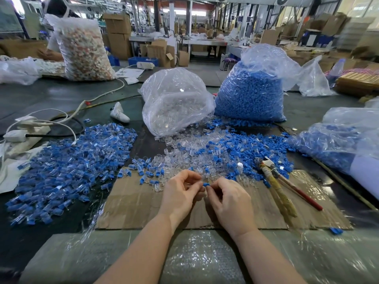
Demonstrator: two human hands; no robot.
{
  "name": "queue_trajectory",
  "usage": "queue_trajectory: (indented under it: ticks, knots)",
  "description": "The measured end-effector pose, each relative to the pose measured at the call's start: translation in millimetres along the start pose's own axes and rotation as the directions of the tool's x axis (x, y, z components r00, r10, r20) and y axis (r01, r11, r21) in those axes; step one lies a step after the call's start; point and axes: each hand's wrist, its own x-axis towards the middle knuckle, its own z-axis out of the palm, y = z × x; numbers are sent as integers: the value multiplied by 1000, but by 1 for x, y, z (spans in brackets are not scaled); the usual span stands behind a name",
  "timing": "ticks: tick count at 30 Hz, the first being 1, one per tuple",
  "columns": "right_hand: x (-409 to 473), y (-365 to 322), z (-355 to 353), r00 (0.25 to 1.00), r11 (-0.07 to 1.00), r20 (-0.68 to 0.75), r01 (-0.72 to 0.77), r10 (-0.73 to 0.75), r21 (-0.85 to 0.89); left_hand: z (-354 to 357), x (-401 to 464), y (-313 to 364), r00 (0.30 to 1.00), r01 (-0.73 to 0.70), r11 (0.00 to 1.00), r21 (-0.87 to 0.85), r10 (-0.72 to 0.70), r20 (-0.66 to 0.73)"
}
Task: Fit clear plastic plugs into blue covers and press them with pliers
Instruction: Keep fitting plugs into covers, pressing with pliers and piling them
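Bubble wrap (pixel 196 255) covers the near edge of the bench, and both forearms cross it to reach the cardboard sheet (pixel 131 203), the landmark for everything else. Above the far middle of the cardboard, the left hand (pixel 181 194) and right hand (pixel 229 198) meet fingertip to fingertip. The right hand's curled fingers pinch a small blue cover (pixel 206 184); the left hand's fingers are curled toward it as well, but whether they hold a clear plug cannot be told. On the cardboard's right part lie the pliers (pixel 275 182), untouched, handles pointing toward the near right corner. Just beyond the cardboard's far edge spreads a mix of loose clear plugs (pixel 184 152) and blue covers (pixel 242 144). Left of the cardboard sits a broad heap of assembled blue-and-clear pieces (pixel 67 160). Further beyond stand a bag of clear plugs (pixel 176 101) and a bag of blue covers (pixel 250 95).
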Motion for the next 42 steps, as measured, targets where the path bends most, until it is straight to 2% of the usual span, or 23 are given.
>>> queue_trajectory:
  ticks: [3, 9, 15, 21, 30, 33, 36, 38, 40, 42]
  knots:
    - [0, 0, 1, 1000, 1000, -5, 21, -21, -20, -2, 0, 1, 1000, 13, 1000, 1, -13, 10]
    - [0, 2, 4, 999, 998, 25, 25, -24, -52, 0, 0, 1, 999, -14, 993, 118, 10, 38]
    - [0, 2, 2, 1000, 1000, 15, 26, -26, 5, -1, 2, 0, 1000, -23, 992, 122, 22, 7]
    - [0, 2, -2, 997, 993, 14, 74, -76, 94, 0, 1, 2, 999, -16, 997, 72, 13, 40]
    - [1, 0, -4, 993, 992, 27, 110, -112, 69, -2, 0, 3, 998, -44, 990, 133, 39, 39]
    - [3, 0, -9, 995, 993, 27, 94, -96, 67, -2, -1, 2, 999, -26, 994, 107, 22, 36]
    - [8, 7, -17, 999, 999, -36, -5, 3, -39, -2, -1, 1, 1000, 14, 998, 63, -15, 15]
    - [15, 16, -27, 986, 971, -59, -163, 155, -176, -2, 0, 0, 999, 37, 999, 33, -37, 5]
    - [22, 31, -41, 928, 844, -23, -349, 373, -409, -2, 0, -1, 999, 47, 999, 27, -47, 1]
    - [28, 47, -55, 802, 658, 37, -462, 596, -594, -2, 1, -1, 999, 46, 998, 32, -46, -2]
